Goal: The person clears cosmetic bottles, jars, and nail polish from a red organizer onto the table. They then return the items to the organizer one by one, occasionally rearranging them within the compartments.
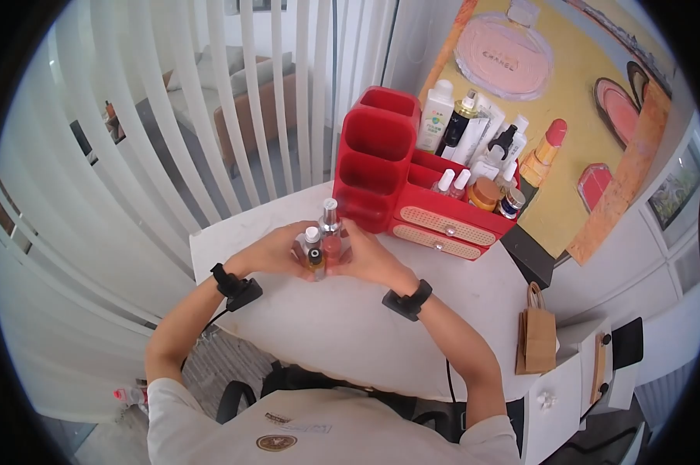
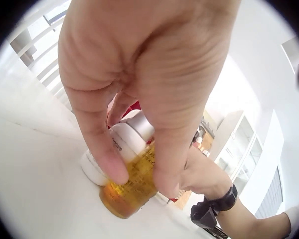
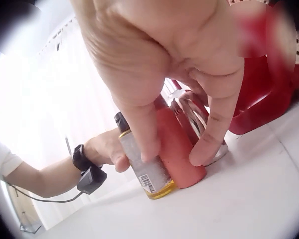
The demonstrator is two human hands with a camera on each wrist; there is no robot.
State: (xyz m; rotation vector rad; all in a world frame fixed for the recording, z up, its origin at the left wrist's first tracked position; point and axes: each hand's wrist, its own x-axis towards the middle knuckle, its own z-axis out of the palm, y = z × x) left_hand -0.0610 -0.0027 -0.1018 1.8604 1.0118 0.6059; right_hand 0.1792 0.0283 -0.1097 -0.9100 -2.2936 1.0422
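Observation:
Four-fingered groupings aside, both hands close around a cluster of small cosmetic bottles standing on the white table. My left hand grips from the left, its thumb and a finger on a yellow oil bottle with a black cap. Beside that bottle is a white bottle, partly behind the fingers. From the right, my right hand holds a coral bottle between thumb and finger. A tall silver-capped bottle stands behind, partly covered by the right fingers.
A red organizer with open compartments and drawers stands at the back, holding several bottles, tubes and jars. Behind it leans a painted makeup board. A brown paper bag is at the right edge.

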